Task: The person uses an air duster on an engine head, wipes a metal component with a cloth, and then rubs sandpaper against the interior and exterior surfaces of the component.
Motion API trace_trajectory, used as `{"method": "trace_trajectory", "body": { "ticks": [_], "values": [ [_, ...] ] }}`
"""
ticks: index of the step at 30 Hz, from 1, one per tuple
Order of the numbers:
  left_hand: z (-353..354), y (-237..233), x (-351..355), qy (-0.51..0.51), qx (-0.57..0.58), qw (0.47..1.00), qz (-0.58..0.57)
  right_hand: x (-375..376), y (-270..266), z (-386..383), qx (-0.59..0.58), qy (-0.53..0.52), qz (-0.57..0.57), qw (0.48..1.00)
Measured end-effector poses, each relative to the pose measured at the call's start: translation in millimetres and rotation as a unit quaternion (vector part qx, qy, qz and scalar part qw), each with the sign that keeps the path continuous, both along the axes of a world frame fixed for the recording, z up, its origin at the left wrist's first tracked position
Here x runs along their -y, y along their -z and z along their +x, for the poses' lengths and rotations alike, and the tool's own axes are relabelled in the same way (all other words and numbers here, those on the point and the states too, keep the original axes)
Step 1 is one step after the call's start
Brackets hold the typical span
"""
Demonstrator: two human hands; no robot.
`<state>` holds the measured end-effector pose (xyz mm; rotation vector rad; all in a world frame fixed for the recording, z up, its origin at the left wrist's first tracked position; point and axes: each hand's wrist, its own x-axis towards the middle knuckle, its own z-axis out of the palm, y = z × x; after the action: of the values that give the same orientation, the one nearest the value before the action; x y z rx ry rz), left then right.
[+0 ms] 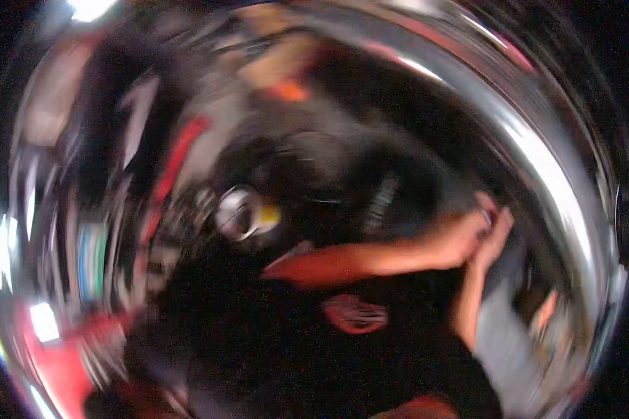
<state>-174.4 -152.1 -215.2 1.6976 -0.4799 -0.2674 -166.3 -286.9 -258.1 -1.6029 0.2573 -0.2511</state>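
Note:
Motion smears the whole head view. My left hand [461,239] and my right hand [495,241] meet at the right, out in front of my black shirt [258,349]. The left forearm reaches across from the middle, while the right one rises from below. My left fingers look curled in, with a small pinkish and dark patch [487,207] at the top between the hands; I cannot tell what it is. Blur hides how the right fingers are set against the left hand. A dark shape with a pale ribbed strip [382,202] lies left of the hands.
A round silvery thing [237,213] with a yellow patch lies near the middle. Left of it runs a long red bar [175,178]. Something red [59,370] fills the lower left. An orange patch [290,91] shows up top, and a bright curved band [545,153] sweeps down the right.

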Motion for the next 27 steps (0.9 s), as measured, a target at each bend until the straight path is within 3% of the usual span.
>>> {"method": "trace_trajectory", "body": {
  "ticks": [1,2,3,4,6,9,13,16,17,21,24,26,27],
  "values": [
    [0,-20,-5,-0.023,-0.005,0.999,-0.029,-10,-22,-2,-0.013,0.027,-0.008,1.000],
    [1,-3,6,-0.069,0.103,0.990,-0.068,-12,-23,-1,-0.069,0.119,0.095,0.986],
    [-6,-12,0,-0.071,0.058,0.995,0.046,-6,-23,-3,-0.015,0.047,0.083,0.995],
    [-4,-1,2,-0.107,0.196,0.972,0.070,-2,-21,-5,-0.029,0.027,0.219,0.975],
    [-2,3,2,-0.089,0.214,0.970,0.076,8,-14,-10,-0.013,0.006,0.255,0.967],
    [12,5,17,-0.060,0.310,0.949,0.001,20,-19,-12,-0.001,-0.010,0.246,0.969],
    [12,-4,31,-0.005,0.325,0.945,-0.034,19,-36,-22,0.028,0.017,0.250,0.968],
    [14,-6,38,0.033,0.319,0.946,-0.049,26,-34,-27,0.060,-0.034,0.233,0.970],
    [15,-5,39,0.032,0.342,0.939,-0.035,29,-37,-30,0.072,-0.046,0.181,0.980],
    [7,-15,46,0.017,0.318,0.947,-0.034,37,-46,-37,0.090,-0.033,0.079,0.992],
    [-1,-18,47,-0.021,0.194,0.980,-0.039,41,-42,-36,0.053,-0.038,0.095,0.993],
    [13,-29,42,0.001,0.370,0.926,0.068,41,-44,-34,0.056,-0.021,0.137,0.989],
    [21,-27,43,0.015,0.414,0.908,0.066,42,-47,-33,0.059,-0.016,0.151,0.987]
  ]
}}
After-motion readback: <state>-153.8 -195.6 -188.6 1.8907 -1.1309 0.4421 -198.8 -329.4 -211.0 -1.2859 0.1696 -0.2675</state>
